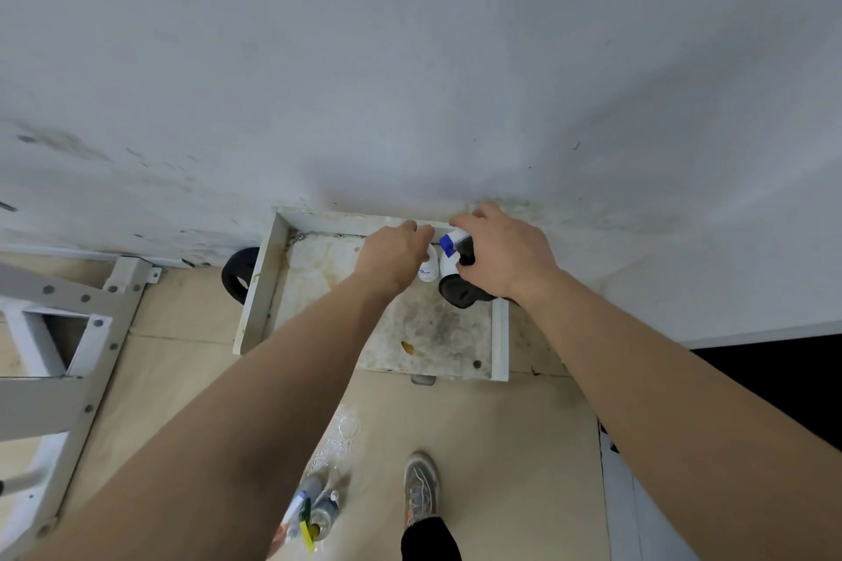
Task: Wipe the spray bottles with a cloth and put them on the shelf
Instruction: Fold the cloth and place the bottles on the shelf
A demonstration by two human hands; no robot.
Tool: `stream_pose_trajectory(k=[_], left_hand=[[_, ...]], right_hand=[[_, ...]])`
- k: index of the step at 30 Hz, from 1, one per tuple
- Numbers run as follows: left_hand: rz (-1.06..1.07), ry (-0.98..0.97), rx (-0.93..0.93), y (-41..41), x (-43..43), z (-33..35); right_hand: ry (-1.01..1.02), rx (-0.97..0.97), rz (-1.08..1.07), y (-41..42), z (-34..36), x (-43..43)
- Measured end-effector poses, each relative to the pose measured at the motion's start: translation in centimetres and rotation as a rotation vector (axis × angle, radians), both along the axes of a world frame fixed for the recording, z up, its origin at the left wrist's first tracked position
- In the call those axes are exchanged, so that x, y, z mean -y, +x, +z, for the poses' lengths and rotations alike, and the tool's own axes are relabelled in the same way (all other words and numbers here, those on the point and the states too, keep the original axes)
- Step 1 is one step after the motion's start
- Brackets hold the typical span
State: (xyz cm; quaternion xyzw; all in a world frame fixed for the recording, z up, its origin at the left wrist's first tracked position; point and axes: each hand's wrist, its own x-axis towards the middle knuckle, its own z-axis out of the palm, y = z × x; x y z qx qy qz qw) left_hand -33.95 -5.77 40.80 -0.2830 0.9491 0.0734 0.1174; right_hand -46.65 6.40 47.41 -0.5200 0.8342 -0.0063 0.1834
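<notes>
1. Fingers [467, 221] of the right hand [505, 255] are curled round a white spray bottle [449, 264] with a blue trigger head, and a black cloth [460, 292] is held against it.
2. Fingers [417, 230] of the left hand [394, 257] are closed on the top of a small white bottle [428, 266], just beside the spray bottle at its 9 o'clock.
3. Both bottles are seen at 1 o'clock of the stained white shelf [262, 287], near the wall [410, 59].
4. More bottles [314, 510] are seen on the floor [501, 446] at 6 o'clock, with a grey shoe [421, 487] at their 3 o'clock.
</notes>
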Motion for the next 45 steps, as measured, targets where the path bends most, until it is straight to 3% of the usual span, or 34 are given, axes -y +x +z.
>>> stream_pose_trajectory(k=[13, 25, 30, 36, 45], left_hand=[[0.198, 0.114, -0.105, 2.6, 0.3, -1.1], [0.299, 0.225, -0.160, 7.5, -1.8, 2.1], [0.340, 0.295, -0.207, 17.2, -4.0, 3.8], [0.417, 0.342, -0.152, 33.3, -7.5, 0.8], [0.507, 0.539, 0.146, 53.7, -15.6, -11.9]], right_hand=[[-0.083, -0.004, -0.185, 0.9, -0.2, -2.0], [-0.060, 0.173, -0.608, 6.8, 1.0, -7.0], [0.023, 0.343, -0.495, 14.5, 0.9, -9.0], [0.176, 0.469, -0.326, 28.2, -3.5, -10.5], [0.438, 0.357, -0.254, 46.1, -14.1, -14.4]])
